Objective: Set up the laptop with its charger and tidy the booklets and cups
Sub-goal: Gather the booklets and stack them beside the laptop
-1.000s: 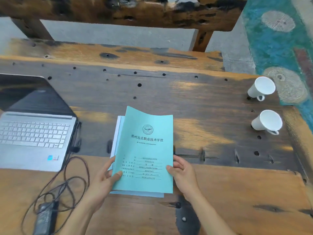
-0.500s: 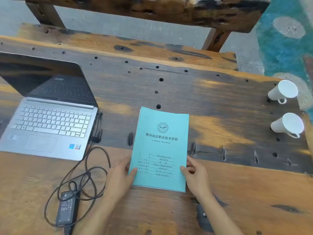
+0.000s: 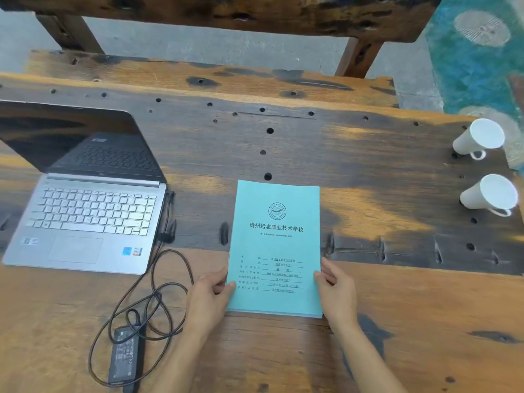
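Old wood table [image 3: 368, 171], dark stain worn through to orange patches, loads of small round holes plus few slanted slots near front. Bench [image 3: 198, 72] just behind, same beat-up wood, thick backrest beam across top. Grey floor [image 3: 198, 49] under it, teal mat [image 3: 476, 69] with pale circles far right.

Legible markings: booklet cover only.

The teal booklet [image 3: 276, 245] bears a round emblem above the printed title 贵州远志职业技术学校; a smaller line beneath it and the form rows lower down are too fine to read with confidence. The laptop [image 3: 85, 219] carries stickers on its palm rest, and the charger brick [image 3: 124, 355] a printed label, none of them legible.
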Demonstrator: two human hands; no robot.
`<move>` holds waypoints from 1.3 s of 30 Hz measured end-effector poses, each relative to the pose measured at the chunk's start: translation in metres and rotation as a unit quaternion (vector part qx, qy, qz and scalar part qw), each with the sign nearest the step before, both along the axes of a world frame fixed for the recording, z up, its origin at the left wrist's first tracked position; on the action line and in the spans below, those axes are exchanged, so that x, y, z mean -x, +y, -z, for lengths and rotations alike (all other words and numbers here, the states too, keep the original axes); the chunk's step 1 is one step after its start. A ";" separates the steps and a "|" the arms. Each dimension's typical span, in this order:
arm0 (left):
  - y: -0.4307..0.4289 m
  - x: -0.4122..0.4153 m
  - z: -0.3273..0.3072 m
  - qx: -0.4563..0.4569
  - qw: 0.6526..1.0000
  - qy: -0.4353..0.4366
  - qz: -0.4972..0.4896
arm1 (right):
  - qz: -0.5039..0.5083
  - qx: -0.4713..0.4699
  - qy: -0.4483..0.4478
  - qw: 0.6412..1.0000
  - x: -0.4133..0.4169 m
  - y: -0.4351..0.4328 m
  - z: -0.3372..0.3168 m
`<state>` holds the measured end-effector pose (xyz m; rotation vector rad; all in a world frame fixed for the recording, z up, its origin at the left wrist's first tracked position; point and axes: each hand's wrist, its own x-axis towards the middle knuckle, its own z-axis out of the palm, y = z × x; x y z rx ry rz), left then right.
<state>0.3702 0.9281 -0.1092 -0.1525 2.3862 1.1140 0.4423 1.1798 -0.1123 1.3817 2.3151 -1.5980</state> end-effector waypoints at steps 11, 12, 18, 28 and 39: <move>0.002 0.005 -0.006 0.034 0.999 -0.037 0.001 | 0.038 0.015 -0.005 0.999 0.000 -0.012 0.002; 0.001 0.005 -0.006 0.034 0.999 -0.040 0.002 | 0.036 0.013 -0.007 0.999 0.000 -0.012 0.001; -0.008 0.015 -0.008 -0.017 0.996 -0.087 0.006 | 0.007 0.041 -0.007 0.999 0.002 -0.001 -0.003; 0.079 0.019 -0.045 0.010 0.997 0.074 -0.003 | -0.023 0.043 -0.004 0.999 -0.034 0.094 -0.035; 0.358 -0.031 -0.043 -0.133 0.991 0.030 0.015 | 0.083 -0.074 0.087 0.990 -0.065 0.329 -0.050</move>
